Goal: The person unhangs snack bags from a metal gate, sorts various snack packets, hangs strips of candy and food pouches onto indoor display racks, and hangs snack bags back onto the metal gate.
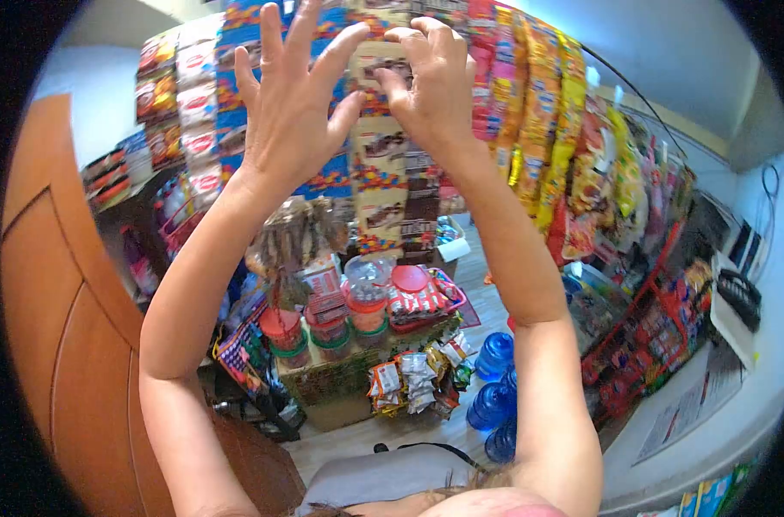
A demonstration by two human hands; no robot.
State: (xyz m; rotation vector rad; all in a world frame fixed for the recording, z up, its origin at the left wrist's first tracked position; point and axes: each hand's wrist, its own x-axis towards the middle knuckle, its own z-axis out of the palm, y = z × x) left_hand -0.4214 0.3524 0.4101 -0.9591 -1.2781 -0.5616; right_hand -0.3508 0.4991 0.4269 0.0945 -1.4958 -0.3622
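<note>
My left hand [293, 103] is raised with its fingers spread, in front of a blue strip of candy packets [327, 185]. To its right, my right hand [433, 90] is half curled, with a gap between thumb and fingers. That hand is in front of a cream strip of candy packets [381, 185] with colourful candies printed on it. A dark brown strip [422, 207] hangs just beside the cream one. I see nothing held in either hand; whether the right fingertips touch the cream strip is unclear.
More hanging packets, white [204, 129] at left and yellow [560, 129] at right, flank the hands. Below are red-lidded jars [327, 332] on a counter, a pink basket [426, 302], snack packs [418, 379] and blue water jugs [493, 405]. A wooden door [64, 327] stands left.
</note>
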